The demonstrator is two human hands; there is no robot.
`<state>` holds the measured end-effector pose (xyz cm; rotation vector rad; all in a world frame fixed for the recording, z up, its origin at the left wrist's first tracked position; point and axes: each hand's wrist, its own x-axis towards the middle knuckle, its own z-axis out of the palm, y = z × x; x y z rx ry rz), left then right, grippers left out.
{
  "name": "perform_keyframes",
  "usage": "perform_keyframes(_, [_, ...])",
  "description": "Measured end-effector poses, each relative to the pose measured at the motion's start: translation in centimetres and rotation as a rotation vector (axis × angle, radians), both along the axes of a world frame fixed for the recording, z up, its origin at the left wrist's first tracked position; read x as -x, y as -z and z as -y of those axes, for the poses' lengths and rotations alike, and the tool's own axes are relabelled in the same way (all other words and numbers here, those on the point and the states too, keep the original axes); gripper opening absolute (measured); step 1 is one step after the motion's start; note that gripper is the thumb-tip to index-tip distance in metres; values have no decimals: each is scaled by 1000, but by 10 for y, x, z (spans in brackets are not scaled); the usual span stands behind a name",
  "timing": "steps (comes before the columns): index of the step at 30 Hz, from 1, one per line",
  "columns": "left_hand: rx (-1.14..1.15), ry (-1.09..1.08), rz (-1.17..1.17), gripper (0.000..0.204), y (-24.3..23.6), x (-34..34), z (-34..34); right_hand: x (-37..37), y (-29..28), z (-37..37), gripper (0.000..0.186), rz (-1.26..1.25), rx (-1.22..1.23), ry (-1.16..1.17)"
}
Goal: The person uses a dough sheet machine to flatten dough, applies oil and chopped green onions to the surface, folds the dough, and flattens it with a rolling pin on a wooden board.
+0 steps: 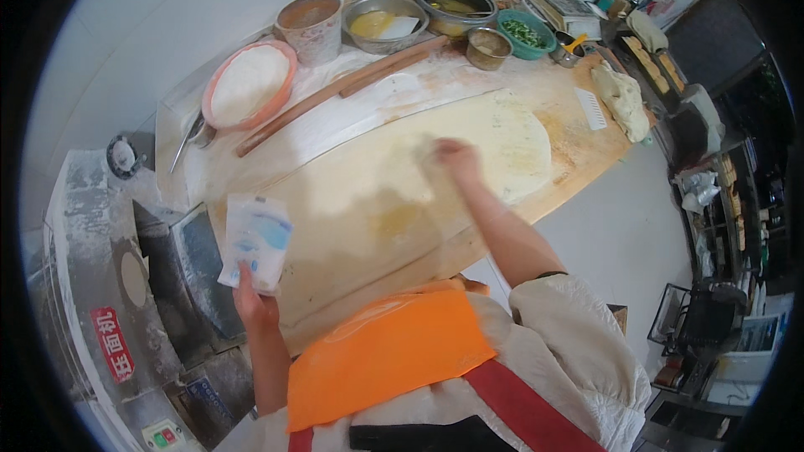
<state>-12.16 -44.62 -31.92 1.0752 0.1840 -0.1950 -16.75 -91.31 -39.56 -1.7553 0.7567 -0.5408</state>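
My left hand (pixel 255 305) grips a white-and-blue plastic packet (pixel 258 234) at the lower left of the board. A long, pale sheet of rolled dough (pixel 502 151) spreads across the wooden board (pixel 569 172), with a yellowish patch on it. My right hand (pixel 455 159) is over the middle of the sheet, slightly blurred, its fingers curled together; what they hold, if anything, I cannot make out. Behind the sheet lie long wooden rolling pins (pixel 293 117) on floured surface.
Along the back stand a pink basin of flour (pixel 248 86), a bucket (pixel 308 32), several bowls (pixel 385 25) and a lump of dough (pixel 620 100). A floury metal machine (pixel 105 268) borders the left; trays and shelving (pixel 712 201) stand at the right.
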Motion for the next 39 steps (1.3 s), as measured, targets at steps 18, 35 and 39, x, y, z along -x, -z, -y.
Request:
perform_keyframes(18, [194,283,-131,41,5,18,80,84,-45,65,48,-551,745,-30])
perform_keyframes(35, [-1004,628,514,32,-46,-31,45,-37,-118,-202,11,-153,-10,-1063])
perform_keyframes(39, [-1139,445,474,25,-48,-68,46,-41,-123,-170,13,-4,63,-871])
